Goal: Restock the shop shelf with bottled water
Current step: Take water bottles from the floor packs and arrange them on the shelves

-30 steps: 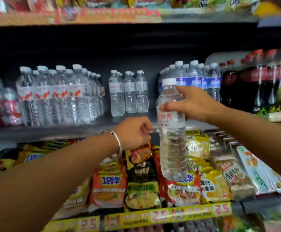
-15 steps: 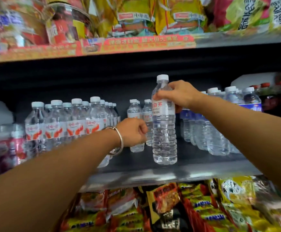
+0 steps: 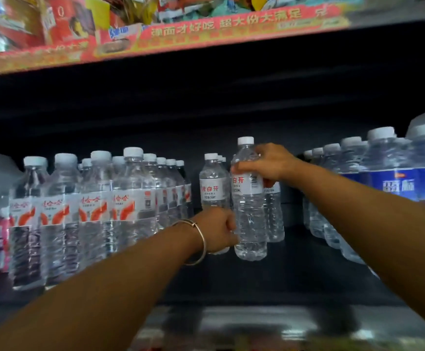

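the right hand (image 3: 269,164) curls round the shoulder of a clear white-capped plastic water bottle (image 3: 248,198), just right of the matching red-lettered shelf bottle (image 3: 213,183). the left hand (image 3: 216,230) sits curled at that shelf bottle's base; whether it grips is hidden. lower the held one upright, label forward, without knocking neighbours.

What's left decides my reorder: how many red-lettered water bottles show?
3 bottles: one in the right hand, one left of it, one behind-right; more may hide behind.

Bare forearms, thin metal bangle (image 3: 198,239) on left wrist
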Motion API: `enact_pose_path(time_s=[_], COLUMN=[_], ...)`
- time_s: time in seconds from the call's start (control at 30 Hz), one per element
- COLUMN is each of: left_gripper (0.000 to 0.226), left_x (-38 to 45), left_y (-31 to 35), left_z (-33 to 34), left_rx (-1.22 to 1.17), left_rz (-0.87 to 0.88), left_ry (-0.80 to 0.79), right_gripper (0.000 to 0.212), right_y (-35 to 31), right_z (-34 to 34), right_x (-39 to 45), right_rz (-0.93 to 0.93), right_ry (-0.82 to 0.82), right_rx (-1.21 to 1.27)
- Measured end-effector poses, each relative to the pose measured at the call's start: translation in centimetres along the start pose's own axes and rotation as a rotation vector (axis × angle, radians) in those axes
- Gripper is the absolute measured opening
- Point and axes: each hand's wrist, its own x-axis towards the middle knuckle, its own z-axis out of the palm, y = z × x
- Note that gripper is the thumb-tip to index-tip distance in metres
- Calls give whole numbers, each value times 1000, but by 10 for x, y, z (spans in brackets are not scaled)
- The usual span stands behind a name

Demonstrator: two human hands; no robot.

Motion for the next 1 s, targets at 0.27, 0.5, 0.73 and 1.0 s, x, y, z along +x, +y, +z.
enact_pose_path(time_s=[0.27,0.5,0.73,1.0], left_gripper=[12,13,24,28], left_x=[23,34,42,47], left_y=[-1,-5,-10,-10], left_z=[16,25,29,33], left_rx=[67,72,116,160], left_rz=[-17,-49,-55,-61], left_ry=[-11,-1,7,-6], right_gripper=[68,70,74,69], right_y=[25,31,37,46], right_z=[11,11,19,24], right_x=[24,38,48,58], right_rz=[83,155,142,166], right_ry=[-95,-151,-162,-76], right_rx=[68,206,287,321])
